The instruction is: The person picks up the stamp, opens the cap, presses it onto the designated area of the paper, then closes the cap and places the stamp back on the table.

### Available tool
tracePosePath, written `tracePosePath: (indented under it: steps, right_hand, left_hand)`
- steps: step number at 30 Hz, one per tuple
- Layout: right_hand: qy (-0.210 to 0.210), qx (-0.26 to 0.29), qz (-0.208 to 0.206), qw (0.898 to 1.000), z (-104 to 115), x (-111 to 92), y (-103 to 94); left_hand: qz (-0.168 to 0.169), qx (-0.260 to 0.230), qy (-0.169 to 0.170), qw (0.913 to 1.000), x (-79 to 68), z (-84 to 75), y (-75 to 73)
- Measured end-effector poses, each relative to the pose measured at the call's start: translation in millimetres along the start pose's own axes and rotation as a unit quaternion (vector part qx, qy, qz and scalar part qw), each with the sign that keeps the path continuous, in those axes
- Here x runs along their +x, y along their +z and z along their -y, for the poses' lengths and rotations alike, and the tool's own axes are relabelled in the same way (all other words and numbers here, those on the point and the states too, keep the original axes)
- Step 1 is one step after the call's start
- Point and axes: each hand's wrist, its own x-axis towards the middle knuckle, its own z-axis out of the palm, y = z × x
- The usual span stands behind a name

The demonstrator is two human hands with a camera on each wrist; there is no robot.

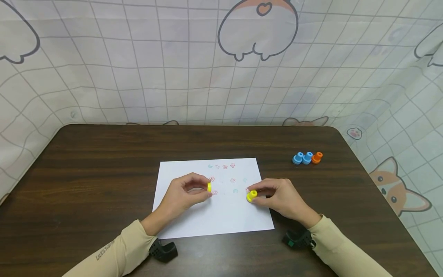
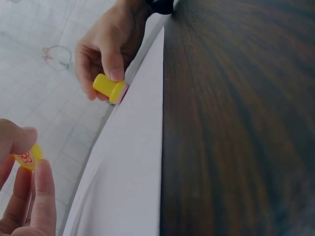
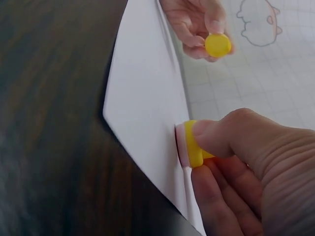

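My left hand [image 1: 187, 194] pinches a round yellow cap [image 1: 209, 187] on edge above the white paper [image 1: 194, 219]. A red flower picture on the cap [image 2: 25, 157] shows in the left wrist view. Between thumb and fingers, my right hand [image 1: 282, 196] grips a yellow stamp [image 1: 252, 196] near the paper's right edge. The stamp's pale pink base [image 3: 182, 145] faces the paper in the right wrist view; whether it touches, I cannot tell. Several small red and green prints [image 1: 233, 180] mark the paper's upper half and middle.
Two blue stamps [image 1: 298, 158] and an orange stamp [image 1: 316, 157] stand together at the back right of the dark wooden table [image 1: 104, 173]. A white gridded cloth [image 1: 138, 77] with cartoon dogs hangs behind and beside the table.
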Motion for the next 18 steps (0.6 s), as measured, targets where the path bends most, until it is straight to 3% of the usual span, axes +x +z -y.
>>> tracePosePath:
  steps: [6,18]
  right_hand:
    - [0.001,-0.039,-0.015,0.999,3.6,0.1,3.0]
    - [-0.014,-0.06,-0.033,0.998,7.8,-0.6,8.5]
  left_hand:
    - [0.001,0.006,-0.001,1.0,0.0,0.5,-0.1]
    - [0.001,-0.001,0.002,1.0,-0.3,4.1,1.0]
